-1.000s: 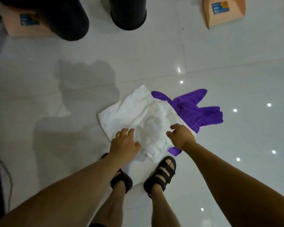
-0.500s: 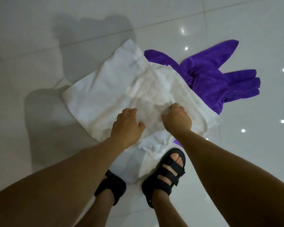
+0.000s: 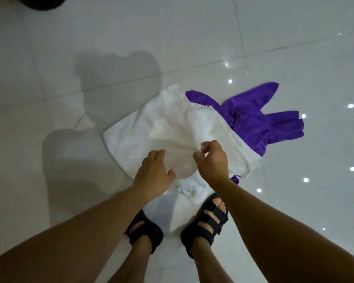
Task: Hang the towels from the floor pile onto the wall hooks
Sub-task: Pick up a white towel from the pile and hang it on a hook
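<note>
Glossy pale floor tiles (image 3: 90, 48) across the whole view. At centre, a rumpled white towel (image 3: 161, 127) spread out, overlapping a purple towel (image 3: 253, 119) bunched at its right and far side. At the white towel's near edge, left hand (image 3: 154, 174) resting on the cloth, fingers loosely bent, gripping nothing. Just right of it, right hand (image 3: 212, 160) pinching a raised fold between thumb and curled fingers. Nearest, black sandals (image 3: 204, 223).

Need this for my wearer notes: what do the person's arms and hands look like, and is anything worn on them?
The left arm and right arm are bare, with no sleeve in view. The left hand and right hand show no glove, ring, watch or bracelet.
</note>
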The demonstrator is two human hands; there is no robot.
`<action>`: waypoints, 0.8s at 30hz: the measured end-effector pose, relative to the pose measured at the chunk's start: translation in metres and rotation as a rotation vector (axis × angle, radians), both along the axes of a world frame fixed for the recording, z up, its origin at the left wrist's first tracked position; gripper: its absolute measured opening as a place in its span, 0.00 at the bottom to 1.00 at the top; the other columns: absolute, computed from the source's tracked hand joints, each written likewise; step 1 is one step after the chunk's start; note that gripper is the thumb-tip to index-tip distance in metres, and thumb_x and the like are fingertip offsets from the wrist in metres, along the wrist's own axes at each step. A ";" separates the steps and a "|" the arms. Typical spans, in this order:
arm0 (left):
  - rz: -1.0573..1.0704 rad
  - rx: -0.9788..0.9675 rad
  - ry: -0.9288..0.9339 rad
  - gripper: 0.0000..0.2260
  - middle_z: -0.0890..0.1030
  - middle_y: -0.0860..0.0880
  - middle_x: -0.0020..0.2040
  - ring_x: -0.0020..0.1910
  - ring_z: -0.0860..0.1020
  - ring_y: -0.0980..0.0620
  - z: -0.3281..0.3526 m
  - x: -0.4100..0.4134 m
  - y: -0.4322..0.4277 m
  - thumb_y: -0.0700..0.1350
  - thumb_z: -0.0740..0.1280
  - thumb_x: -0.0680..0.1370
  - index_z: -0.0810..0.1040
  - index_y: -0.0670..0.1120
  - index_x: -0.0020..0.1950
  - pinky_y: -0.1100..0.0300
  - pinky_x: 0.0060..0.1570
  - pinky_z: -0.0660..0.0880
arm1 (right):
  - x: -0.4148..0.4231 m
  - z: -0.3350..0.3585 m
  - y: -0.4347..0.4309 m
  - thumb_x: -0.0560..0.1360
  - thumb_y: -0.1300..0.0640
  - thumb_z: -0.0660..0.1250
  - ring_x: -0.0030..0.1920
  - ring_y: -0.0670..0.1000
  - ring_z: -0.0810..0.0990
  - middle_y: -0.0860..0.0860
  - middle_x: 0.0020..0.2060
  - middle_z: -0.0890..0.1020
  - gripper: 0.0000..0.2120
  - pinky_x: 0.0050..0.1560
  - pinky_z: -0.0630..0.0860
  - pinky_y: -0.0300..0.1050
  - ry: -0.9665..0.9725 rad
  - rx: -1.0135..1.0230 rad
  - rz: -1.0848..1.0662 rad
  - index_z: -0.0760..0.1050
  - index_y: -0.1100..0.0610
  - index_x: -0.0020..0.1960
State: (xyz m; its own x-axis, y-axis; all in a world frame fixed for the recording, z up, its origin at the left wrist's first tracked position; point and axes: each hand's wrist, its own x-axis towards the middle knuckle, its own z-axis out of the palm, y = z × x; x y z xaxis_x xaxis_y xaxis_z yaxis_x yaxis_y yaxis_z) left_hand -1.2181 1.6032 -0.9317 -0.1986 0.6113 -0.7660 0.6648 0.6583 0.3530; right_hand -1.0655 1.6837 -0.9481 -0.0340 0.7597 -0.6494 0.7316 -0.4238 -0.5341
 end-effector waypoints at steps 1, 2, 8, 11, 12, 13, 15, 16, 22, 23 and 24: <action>0.008 0.005 -0.006 0.33 0.60 0.47 0.74 0.69 0.64 0.46 0.014 -0.004 -0.001 0.54 0.65 0.76 0.55 0.48 0.76 0.52 0.64 0.68 | -0.008 0.019 -0.001 0.70 0.56 0.67 0.38 0.43 0.75 0.44 0.38 0.76 0.07 0.35 0.71 0.36 0.065 -0.018 -0.030 0.68 0.50 0.41; 0.020 0.016 -0.022 0.35 0.60 0.48 0.74 0.69 0.64 0.47 0.031 -0.009 -0.001 0.54 0.67 0.75 0.55 0.49 0.76 0.53 0.64 0.67 | -0.017 0.039 -0.001 0.70 0.57 0.67 0.34 0.42 0.74 0.45 0.34 0.75 0.08 0.31 0.69 0.33 0.128 -0.023 -0.045 0.67 0.51 0.40; 0.107 0.249 -0.213 0.53 0.52 0.53 0.78 0.75 0.54 0.54 0.176 -0.059 0.028 0.55 0.78 0.62 0.47 0.56 0.78 0.56 0.71 0.59 | -0.088 0.210 0.027 0.77 0.60 0.59 0.33 0.44 0.76 0.45 0.30 0.75 0.11 0.35 0.73 0.39 0.519 -0.189 -0.208 0.69 0.53 0.36; 0.077 0.263 -0.224 0.45 0.61 0.54 0.73 0.69 0.62 0.56 0.261 -0.085 0.047 0.52 0.78 0.65 0.56 0.55 0.75 0.60 0.68 0.61 | -0.114 0.309 0.042 0.79 0.57 0.56 0.28 0.49 0.78 0.53 0.28 0.76 0.16 0.27 0.72 0.38 0.661 -0.455 -0.180 0.72 0.57 0.34; 0.079 0.240 -0.260 0.34 0.68 0.55 0.65 0.61 0.68 0.59 0.289 -0.092 0.051 0.50 0.76 0.68 0.64 0.51 0.70 0.65 0.62 0.66 | -0.120 0.341 0.047 0.78 0.55 0.58 0.27 0.52 0.77 0.56 0.28 0.74 0.16 0.26 0.71 0.39 0.700 -0.504 -0.126 0.71 0.59 0.34; 0.078 0.206 -0.332 0.20 0.72 0.56 0.55 0.51 0.71 0.62 0.318 -0.097 0.053 0.48 0.72 0.72 0.69 0.49 0.62 0.70 0.52 0.70 | -0.123 0.371 0.053 0.76 0.54 0.62 0.28 0.54 0.75 0.56 0.30 0.72 0.14 0.29 0.71 0.41 0.743 -0.526 -0.086 0.70 0.60 0.34; -0.017 0.174 -0.317 0.08 0.76 0.55 0.48 0.45 0.75 0.60 0.371 -0.106 0.054 0.47 0.68 0.75 0.73 0.50 0.53 0.69 0.45 0.74 | -0.126 0.425 0.064 0.71 0.52 0.69 0.30 0.56 0.72 0.56 0.30 0.70 0.15 0.35 0.69 0.46 0.848 -0.547 -0.008 0.68 0.60 0.35; -0.053 0.161 -0.278 0.12 0.78 0.53 0.51 0.48 0.77 0.56 0.397 -0.107 0.054 0.50 0.69 0.74 0.74 0.49 0.55 0.64 0.49 0.75 | -0.126 0.450 0.070 0.69 0.52 0.71 0.30 0.55 0.72 0.56 0.30 0.69 0.15 0.36 0.69 0.47 0.888 -0.544 0.057 0.68 0.59 0.36; 0.271 0.421 -0.267 0.19 0.80 0.46 0.58 0.56 0.79 0.47 0.540 -0.112 0.077 0.53 0.69 0.76 0.75 0.47 0.64 0.51 0.57 0.75 | -0.134 0.576 0.099 0.68 0.51 0.74 0.43 0.58 0.81 0.60 0.43 0.80 0.15 0.41 0.79 0.48 1.052 -0.307 0.302 0.77 0.58 0.49; 0.383 0.488 -0.325 0.17 0.81 0.45 0.56 0.55 0.80 0.46 0.566 -0.113 0.079 0.51 0.69 0.76 0.76 0.47 0.63 0.48 0.57 0.76 | -0.134 0.592 0.100 0.64 0.50 0.77 0.49 0.58 0.82 0.59 0.50 0.81 0.25 0.47 0.80 0.50 1.032 -0.265 0.331 0.75 0.56 0.58; 0.486 0.552 -0.392 0.16 0.82 0.45 0.55 0.54 0.81 0.46 0.590 -0.114 0.080 0.48 0.70 0.75 0.76 0.47 0.62 0.46 0.56 0.77 | -0.134 0.606 0.100 0.62 0.49 0.79 0.54 0.58 0.81 0.59 0.56 0.80 0.35 0.52 0.79 0.52 1.005 -0.224 0.372 0.71 0.56 0.64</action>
